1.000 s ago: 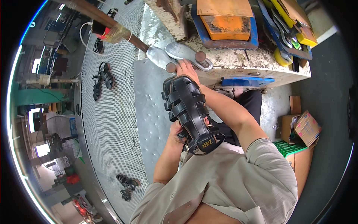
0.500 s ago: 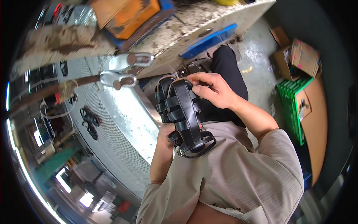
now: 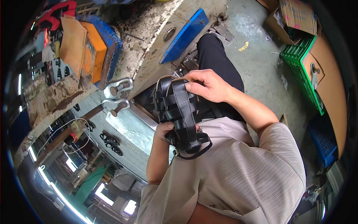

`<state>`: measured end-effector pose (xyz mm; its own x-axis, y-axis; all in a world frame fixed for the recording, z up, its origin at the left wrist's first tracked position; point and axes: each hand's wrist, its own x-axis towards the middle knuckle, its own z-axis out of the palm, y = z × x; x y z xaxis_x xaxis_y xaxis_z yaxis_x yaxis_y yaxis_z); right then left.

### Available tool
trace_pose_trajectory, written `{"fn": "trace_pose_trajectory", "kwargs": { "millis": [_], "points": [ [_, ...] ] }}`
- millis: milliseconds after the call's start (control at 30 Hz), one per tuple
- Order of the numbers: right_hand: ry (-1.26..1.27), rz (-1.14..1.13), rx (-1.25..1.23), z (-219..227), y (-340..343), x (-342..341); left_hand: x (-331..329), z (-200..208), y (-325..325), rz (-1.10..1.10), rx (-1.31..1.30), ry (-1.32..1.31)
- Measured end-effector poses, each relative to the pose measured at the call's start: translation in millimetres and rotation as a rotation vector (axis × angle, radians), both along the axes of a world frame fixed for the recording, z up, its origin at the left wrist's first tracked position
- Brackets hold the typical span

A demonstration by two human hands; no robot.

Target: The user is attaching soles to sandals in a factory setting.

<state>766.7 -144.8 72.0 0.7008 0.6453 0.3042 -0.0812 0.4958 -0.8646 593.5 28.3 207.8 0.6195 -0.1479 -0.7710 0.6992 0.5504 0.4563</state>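
A black strappy sandal (image 3: 181,114) is held in front of my chest, its woven straps facing up and its heel strap hanging toward my shirt. My left hand (image 3: 166,130) grips the sandal from below near the heel end. At the toe end, my right hand (image 3: 207,85) holds the front straps with fingers curled over them. The sole underneath is hidden.
A stained workbench (image 3: 149,48) with a blue panel (image 3: 184,35) and orange and blue blocks (image 3: 95,50) lies ahead. Two metal shoe lasts (image 3: 117,95) stick out from it. More black sandals (image 3: 110,140) rest on a mesh surface. A green crate (image 3: 302,69) and cardboard boxes (image 3: 294,16) stand right.
My view has swung to the right, so the bench shifted left and the crate came into sight. The sandal stays in both hands, my right hand now curled over its toe straps.
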Motion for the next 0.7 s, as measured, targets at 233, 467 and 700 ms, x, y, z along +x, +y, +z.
{"fn": "trace_pose_trajectory", "kwargs": {
  "millis": [233, 467, 700],
  "points": [
    [-0.326, -0.375, 0.04, -8.7, -13.2, 10.6, 16.8, -7.8, -15.8, 0.015, 0.129, 0.038],
    [-0.336, -0.527, 0.039, -21.2, -16.6, 2.3, 23.9, -14.5, -17.6, 0.003, 0.06, 0.122],
    [-0.099, -0.305, 0.046, -23.5, -30.4, 6.0, 31.1, -16.0, -26.4, -0.059, 0.077, 0.12]
  ]
}}
